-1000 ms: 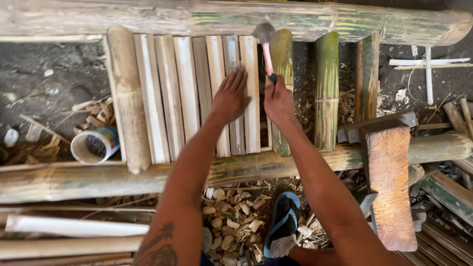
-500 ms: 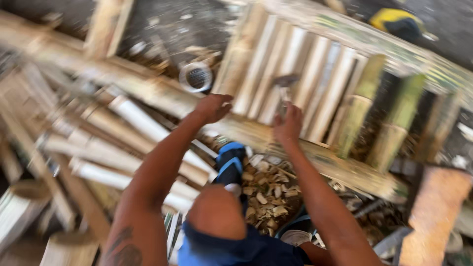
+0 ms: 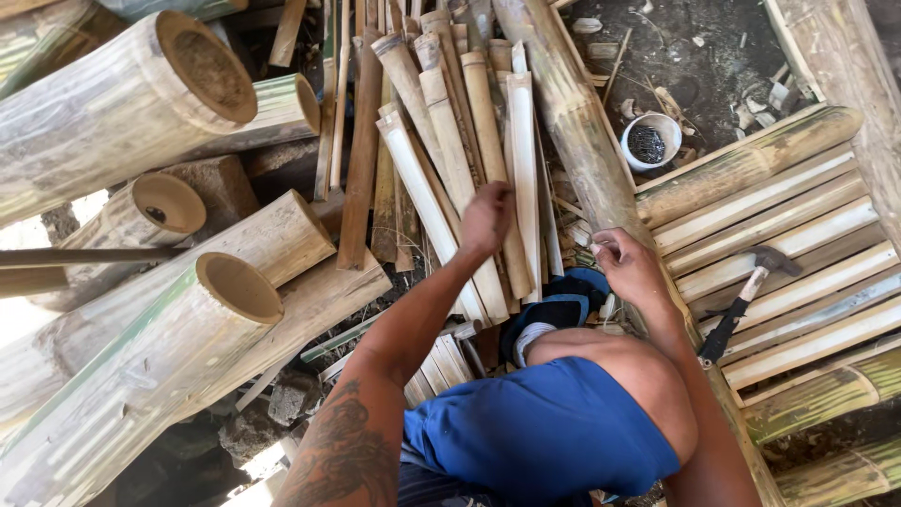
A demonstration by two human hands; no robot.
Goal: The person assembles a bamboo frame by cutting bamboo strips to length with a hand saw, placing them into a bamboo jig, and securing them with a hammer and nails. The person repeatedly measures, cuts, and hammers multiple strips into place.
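Observation:
My left hand [image 3: 488,218] reaches forward onto a pile of pale split bamboo slats [image 3: 441,141], its fingers curled over one slat. Resting against a long bamboo pole [image 3: 572,122], my right hand [image 3: 631,268] has its fingers bent; what they pinch is too small to make out. A hammer [image 3: 751,291] with a dark grip lies loose on a panel of bamboo slats [image 3: 798,235] to the right of my right hand. My knee in blue shorts and a blue sandal [image 3: 554,310] sit between my arms.
Thick hollow bamboo trunks [image 3: 141,103] lie stacked at the left, one open end [image 3: 239,286] near my left arm. A small white tub of dark nails [image 3: 650,141] stands on the dirt beyond the pole. Wood chips and scraps litter the ground.
The view has swung left to the slat pile. My right hand let go of the hammer, which now lies on the panel. My left hand moved from the panel to the loose slats.

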